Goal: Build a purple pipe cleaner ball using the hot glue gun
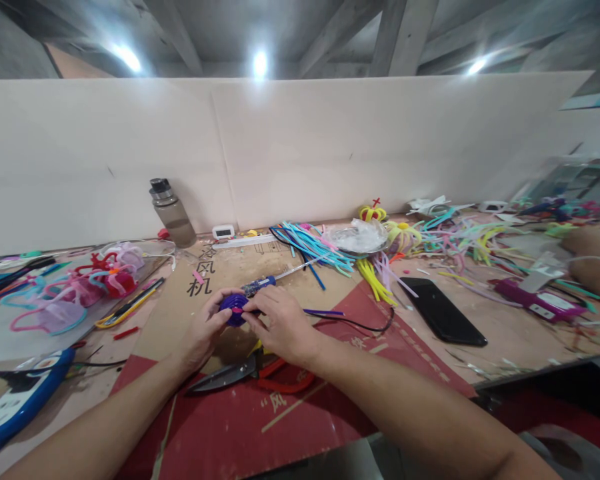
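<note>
My left hand [208,330] is closed around the left side of a small purple coil [236,310], wound like a fuzzy pipe cleaner, with a pink spot at its middle. From the right, my right hand [280,323] pinches the coil's edge with thumb and fingertips. Beyond my right wrist a straight purple strand [325,312] sticks out; whether it joins the coil is hidden. Just behind my hands lies a blue tool [258,285] with a clear rod, partly covered. Below them, large scissors [225,375] with red handles rest on the red and brown cardboard [325,413].
Left are pink and red fuzzy pieces [80,293], a yellow cutter [130,303] and a blue-white power strip [25,393]. A bottle [173,213] stands by the white partition [280,147]. Pipe cleaners [315,247] and a phone [444,312] lie right. Another person's hand [595,260] is far right.
</note>
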Demonstrator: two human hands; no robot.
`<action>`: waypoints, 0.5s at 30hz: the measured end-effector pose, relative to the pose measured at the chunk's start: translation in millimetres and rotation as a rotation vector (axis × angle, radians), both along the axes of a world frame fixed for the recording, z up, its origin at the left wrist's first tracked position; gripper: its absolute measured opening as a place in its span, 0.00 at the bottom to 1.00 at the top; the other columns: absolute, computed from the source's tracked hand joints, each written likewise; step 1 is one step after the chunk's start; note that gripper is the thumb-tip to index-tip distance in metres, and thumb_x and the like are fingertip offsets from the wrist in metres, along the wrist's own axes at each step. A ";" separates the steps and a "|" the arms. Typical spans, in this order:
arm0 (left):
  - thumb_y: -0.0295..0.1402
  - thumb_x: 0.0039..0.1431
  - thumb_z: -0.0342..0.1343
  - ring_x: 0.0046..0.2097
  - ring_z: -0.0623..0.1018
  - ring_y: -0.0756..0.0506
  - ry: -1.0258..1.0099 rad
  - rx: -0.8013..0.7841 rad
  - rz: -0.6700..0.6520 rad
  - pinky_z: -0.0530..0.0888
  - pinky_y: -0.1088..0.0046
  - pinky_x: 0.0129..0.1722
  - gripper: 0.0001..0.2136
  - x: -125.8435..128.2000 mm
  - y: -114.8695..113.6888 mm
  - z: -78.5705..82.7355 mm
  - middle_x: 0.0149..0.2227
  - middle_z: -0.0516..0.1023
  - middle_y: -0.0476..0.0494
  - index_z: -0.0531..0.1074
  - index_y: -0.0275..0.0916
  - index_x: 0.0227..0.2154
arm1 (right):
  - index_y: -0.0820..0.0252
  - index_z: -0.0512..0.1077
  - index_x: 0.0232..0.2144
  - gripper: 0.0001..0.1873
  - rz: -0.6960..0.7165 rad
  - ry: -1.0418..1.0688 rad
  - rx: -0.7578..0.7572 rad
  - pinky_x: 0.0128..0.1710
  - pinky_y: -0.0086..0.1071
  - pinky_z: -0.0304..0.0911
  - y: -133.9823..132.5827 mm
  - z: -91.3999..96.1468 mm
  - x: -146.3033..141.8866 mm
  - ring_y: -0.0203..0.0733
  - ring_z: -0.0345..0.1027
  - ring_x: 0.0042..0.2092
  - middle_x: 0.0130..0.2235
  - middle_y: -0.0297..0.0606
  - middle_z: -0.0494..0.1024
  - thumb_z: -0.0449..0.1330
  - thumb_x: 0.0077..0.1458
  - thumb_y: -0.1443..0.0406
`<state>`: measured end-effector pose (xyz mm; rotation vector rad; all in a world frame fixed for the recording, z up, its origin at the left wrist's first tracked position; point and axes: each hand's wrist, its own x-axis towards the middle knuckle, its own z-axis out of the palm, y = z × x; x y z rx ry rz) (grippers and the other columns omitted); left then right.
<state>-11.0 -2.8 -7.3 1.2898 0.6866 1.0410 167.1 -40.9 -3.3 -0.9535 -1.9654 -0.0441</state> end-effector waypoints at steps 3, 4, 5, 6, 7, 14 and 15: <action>0.38 0.50 0.63 0.41 0.74 0.44 0.008 0.009 -0.011 0.71 0.73 0.40 0.16 -1.2 1.0 -2.4 0.41 0.76 0.42 0.75 0.39 0.43 | 0.59 0.70 0.33 0.03 0.002 0.002 0.010 0.40 0.35 0.60 0.0 0.1 0.2 0.41 0.68 0.39 0.34 0.39 0.77 0.57 0.59 0.66; 0.38 0.50 0.63 0.42 0.74 0.44 0.010 0.013 -0.012 0.71 0.73 0.41 0.17 -1.6 1.3 -3.1 0.41 0.76 0.42 0.75 0.39 0.43 | 0.59 0.70 0.33 0.03 0.002 0.002 0.014 0.39 0.35 0.60 -0.1 0.2 0.2 0.41 0.68 0.39 0.34 0.39 0.77 0.57 0.59 0.66; 0.39 0.50 0.63 0.43 0.74 0.44 0.012 0.016 -0.011 0.71 0.72 0.42 0.17 -1.9 1.5 -3.6 0.42 0.76 0.42 0.75 0.39 0.43 | 0.59 0.71 0.33 0.03 0.001 0.002 0.016 0.39 0.35 0.60 -0.1 0.4 0.3 0.41 0.68 0.39 0.34 0.39 0.77 0.58 0.59 0.66; 0.39 0.50 0.63 0.43 0.74 0.43 0.013 0.020 -0.009 0.71 0.72 0.42 0.17 -2.1 1.6 -4.0 0.42 0.76 0.42 0.75 0.39 0.43 | 0.59 0.71 0.33 0.03 -0.001 0.002 0.016 0.39 0.35 0.60 -0.2 0.5 0.3 0.41 0.68 0.38 0.34 0.39 0.77 0.58 0.59 0.66; 0.39 0.50 0.63 0.43 0.74 0.43 0.014 0.023 -0.005 0.71 0.72 0.42 0.17 -2.1 1.7 -4.1 0.42 0.76 0.42 0.75 0.39 0.43 | 0.59 0.71 0.33 0.03 -0.002 0.002 0.014 0.39 0.35 0.60 -0.3 0.6 0.3 0.41 0.68 0.38 0.34 0.39 0.77 0.58 0.59 0.66; 0.38 0.48 0.64 0.41 0.73 0.45 0.000 0.003 0.009 0.71 0.74 0.39 0.17 0.0 1.6 -2.2 0.40 0.76 0.43 0.75 0.40 0.41 | 0.59 0.70 0.33 0.03 -0.003 0.004 0.012 0.39 0.35 0.60 0.0 -0.1 -0.1 0.41 0.67 0.39 0.34 0.39 0.77 0.57 0.59 0.66; 0.38 0.48 0.65 0.41 0.73 0.45 -0.003 0.000 0.010 0.71 0.75 0.38 0.17 0.2 1.8 -2.1 0.40 0.76 0.43 0.76 0.40 0.41 | 0.59 0.70 0.33 0.03 -0.003 0.005 0.012 0.39 0.35 0.60 0.0 -0.1 -0.2 0.41 0.67 0.38 0.34 0.39 0.77 0.57 0.59 0.66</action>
